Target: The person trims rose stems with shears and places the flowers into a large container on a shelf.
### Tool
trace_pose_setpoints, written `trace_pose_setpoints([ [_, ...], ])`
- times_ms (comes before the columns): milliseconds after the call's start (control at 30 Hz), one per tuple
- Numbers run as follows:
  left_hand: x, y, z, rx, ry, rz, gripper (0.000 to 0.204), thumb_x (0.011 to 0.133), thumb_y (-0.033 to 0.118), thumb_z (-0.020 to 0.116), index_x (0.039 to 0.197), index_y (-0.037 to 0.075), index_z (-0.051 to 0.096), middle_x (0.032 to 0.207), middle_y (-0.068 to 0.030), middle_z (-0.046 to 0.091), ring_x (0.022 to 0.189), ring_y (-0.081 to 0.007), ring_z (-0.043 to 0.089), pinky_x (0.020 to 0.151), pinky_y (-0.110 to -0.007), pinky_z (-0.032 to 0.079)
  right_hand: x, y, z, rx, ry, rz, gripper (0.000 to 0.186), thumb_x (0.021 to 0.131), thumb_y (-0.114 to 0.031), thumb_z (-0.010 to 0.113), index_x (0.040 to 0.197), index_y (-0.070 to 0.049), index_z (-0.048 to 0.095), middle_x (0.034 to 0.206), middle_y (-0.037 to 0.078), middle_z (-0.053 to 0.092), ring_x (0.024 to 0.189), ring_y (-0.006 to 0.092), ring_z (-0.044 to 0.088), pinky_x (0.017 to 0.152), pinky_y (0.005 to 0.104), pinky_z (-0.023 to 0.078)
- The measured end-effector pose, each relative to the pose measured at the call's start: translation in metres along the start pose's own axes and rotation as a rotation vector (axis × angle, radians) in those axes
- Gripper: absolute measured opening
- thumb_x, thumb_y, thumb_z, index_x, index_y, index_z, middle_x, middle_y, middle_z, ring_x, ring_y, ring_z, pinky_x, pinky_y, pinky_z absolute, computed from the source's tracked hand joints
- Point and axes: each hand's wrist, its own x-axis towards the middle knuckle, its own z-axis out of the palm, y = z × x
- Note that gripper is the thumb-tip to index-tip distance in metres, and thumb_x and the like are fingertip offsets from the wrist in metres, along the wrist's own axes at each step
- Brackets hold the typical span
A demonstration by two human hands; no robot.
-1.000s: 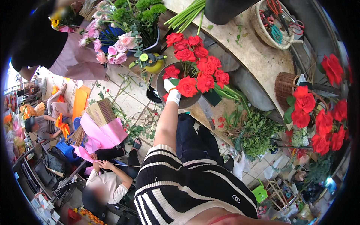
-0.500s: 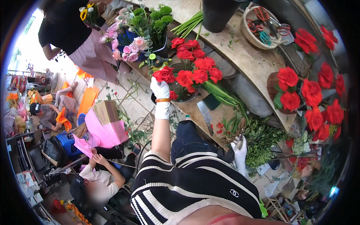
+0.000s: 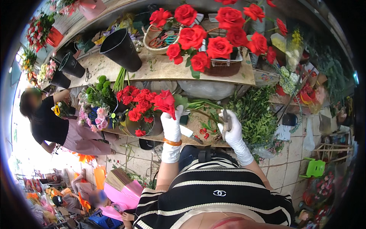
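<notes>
Both my hands wear white gloves. My left hand is closed on a red rose just below its bloom, with a green leaf beside it and the stem running right. My right hand grips metal pruning shears beside that stem. Left of my left hand, red roses stand in a dark bucket. A knife and scattered red petals lie on the wooden bench between and below my hands.
An upper ledge holds a black bucket, a scissor basket and more red roses. Leafy greens lie right, near a green stool. A person stands left; others sit lower left around pink wrapping.
My left hand has lifted a rose from the bucket and drawn it aside. My right hand has come up with the shears toward its stem. The view has swung round toward the bench.
</notes>
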Motion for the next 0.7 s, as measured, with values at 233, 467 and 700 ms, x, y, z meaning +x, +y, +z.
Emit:
trace_pose_setpoints([
  [233, -0.029, 0.001, 0.064, -0.084, -0.204, -0.053, 0.026, 0.090, 0.017, 0.058, 0.109, 0.001, 0.056, 0.099, -0.0076, 0.063, 0.088, -0.0154, 0.060, 0.075, -0.031, 0.051, -0.016, 0.026, -0.042, 0.463, 0.045, 0.321, 0.052, 0.073, 0.005, 0.067, 0.121, -0.004, 0.047, 0.099, 0.003, 0.056, 0.085, 0.0115, 0.054, 0.077, 0.0246, 0.045],
  [467, -0.056, 0.006, 0.097, -0.138, -0.651, -0.196, 0.057, 0.084, 0.007, 0.063, 0.134, 0.002, 0.037, 0.124, -0.0099, 0.051, 0.109, -0.0169, 0.051, 0.093, -0.031, 0.040, -0.018, 0.027, -0.074, 0.440, 0.075, 0.350, 0.049, 0.075, 0.004, 0.065, 0.121, -0.003, 0.048, 0.088, 0.003, 0.057, 0.074, 0.0105, 0.056, 0.068, 0.0235, 0.047],
  [700, -0.068, -0.001, 0.125, -0.096, -0.775, -0.180, 0.065, 0.078, 0.001, 0.064, 0.136, 0.004, 0.036, 0.127, -0.0095, 0.048, 0.106, -0.0138, 0.050, 0.093, -0.028, 0.039, -0.029, 0.027, -0.090, 0.513, 0.111, 0.420, 0.045, 0.079, 0.001, 0.063, 0.120, -0.001, 0.047, 0.081, 0.004, 0.056, 0.066, 0.0118, 0.058, 0.059, 0.0232, 0.047],
])
